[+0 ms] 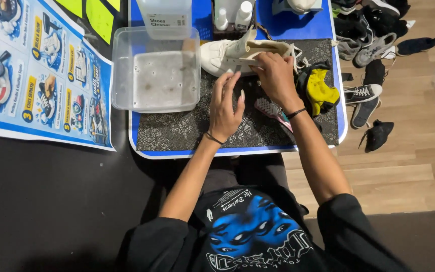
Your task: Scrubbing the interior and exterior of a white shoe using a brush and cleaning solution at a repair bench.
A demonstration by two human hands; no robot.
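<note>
Nearest the body: left hand (226, 108) hovers spread over the dark patterned mat (177, 128), fingers apart, gripping nothing; it is just short of the white sneaker (242, 53).
Right hand: the right hand (277, 75) is curled over the sneaker's opening near the laces, fingers pinched on the upper; what exactly it pinches I cannot tell.
Sneaker's place: it lies on its side at the far edge of the mat, on the blue tabletop (288, 25), between the clear tub (154, 70) and the yellow-and-black cloth (320, 88).
Doing the step well: my judgement is that the free left hand should steady the toe while the right works at the laces, keeping the shoe flat on the mat and clear of the tub's murky water.
Brush: one pink-handled brush (270, 108) lies under the right wrist.
Count on the tabletop: one sneaker, one tub, one cloth, one brush, one large cleaner bottle (164, 17), two small white bottles (232, 15).
Count further off: several dark and grey shoes (368, 60) scattered on the wooden floor (414, 151), too jumbled to number; one illustrated poster (36, 70) to the left.
</note>
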